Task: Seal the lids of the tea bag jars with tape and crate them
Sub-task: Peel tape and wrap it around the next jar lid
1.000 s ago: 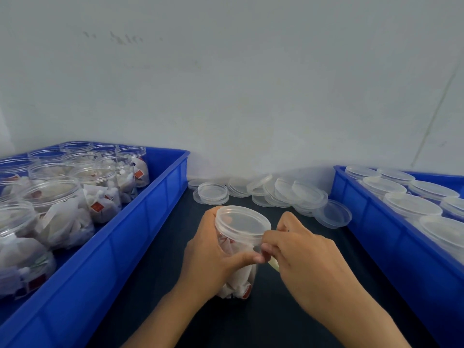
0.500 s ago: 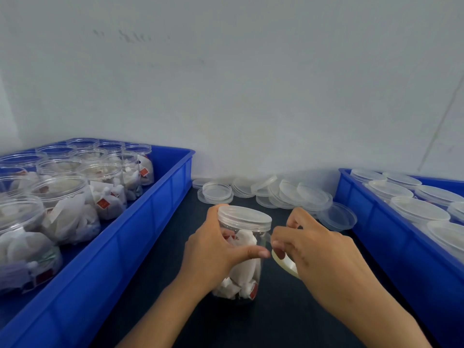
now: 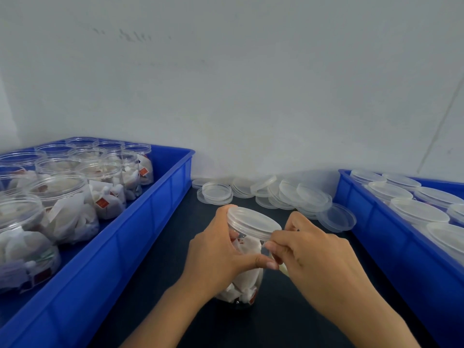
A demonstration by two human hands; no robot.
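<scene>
Jar (image 3: pixel 247 270) of tea bags stands on the dark table (image 3: pixel 155 259) between both blue crates. Your left hand (image 3: pixel 218 257) wraps its side, thumb across the front. Your right hand (image 3: pixel 319 259) pinches tape (image 3: pixel 285 268) just under the lid (image 3: pixel 253 222).

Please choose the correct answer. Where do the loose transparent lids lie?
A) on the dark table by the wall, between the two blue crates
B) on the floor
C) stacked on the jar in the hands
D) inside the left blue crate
A: the loose lids lie in a pile on the dark table by the wall, between the left crate and the right crate.
</scene>
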